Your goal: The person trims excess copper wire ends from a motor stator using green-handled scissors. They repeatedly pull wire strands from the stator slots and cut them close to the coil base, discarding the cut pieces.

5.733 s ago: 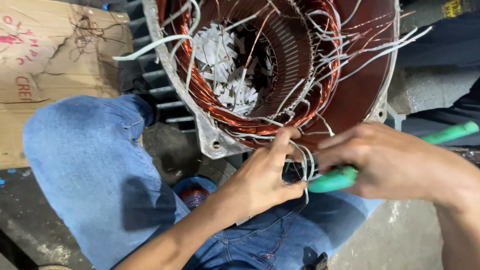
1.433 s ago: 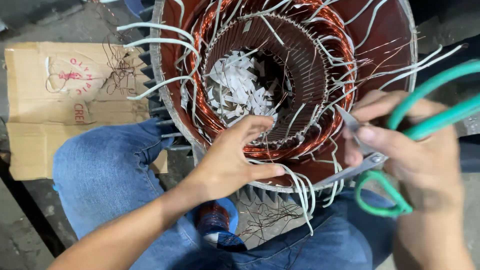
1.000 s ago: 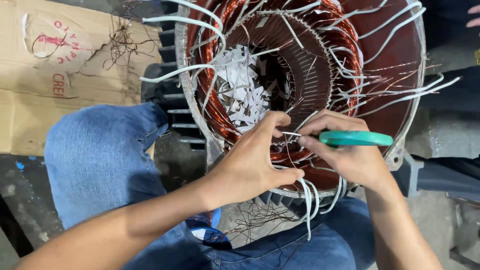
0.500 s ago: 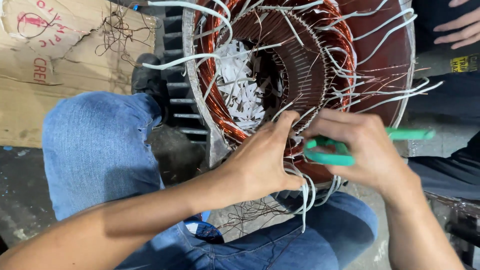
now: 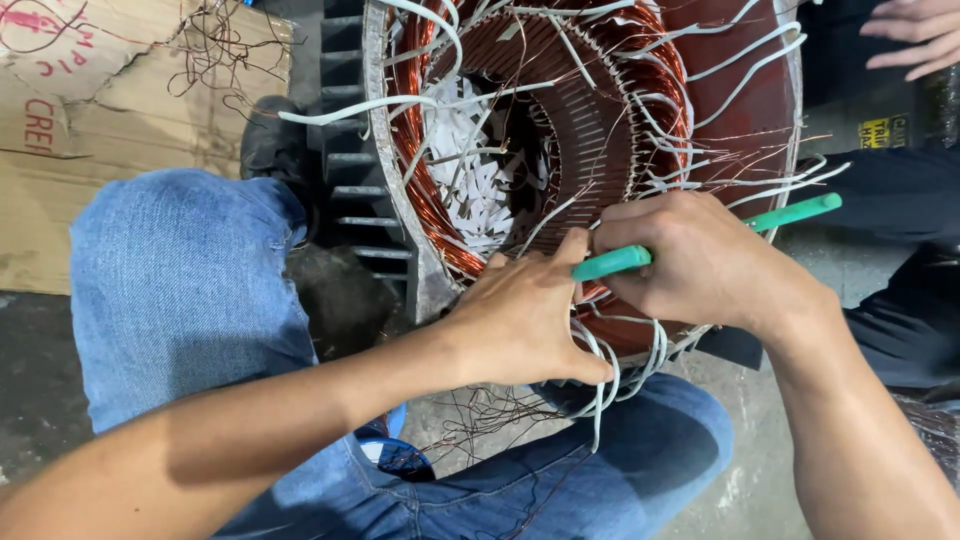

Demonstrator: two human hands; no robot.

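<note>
Since half a second ago, both hands have slid lower on the winding, the green handle now lying level.
One left hand point(image 5: 525, 320) presses, fingers curled, on the copper winding point(image 5: 430, 190) at the lower rim of one motor stator point(image 5: 590, 130), pinching white sleeved leads point(image 5: 610, 365). One right hand point(image 5: 700, 260) has its grip closed round one pair of green-handled scissors point(image 5: 612, 262), blades hidden. A second person's hand point(image 5: 915, 35) rests top right. One cardboard sheet point(image 5: 60, 130) lies on the floor.
</note>
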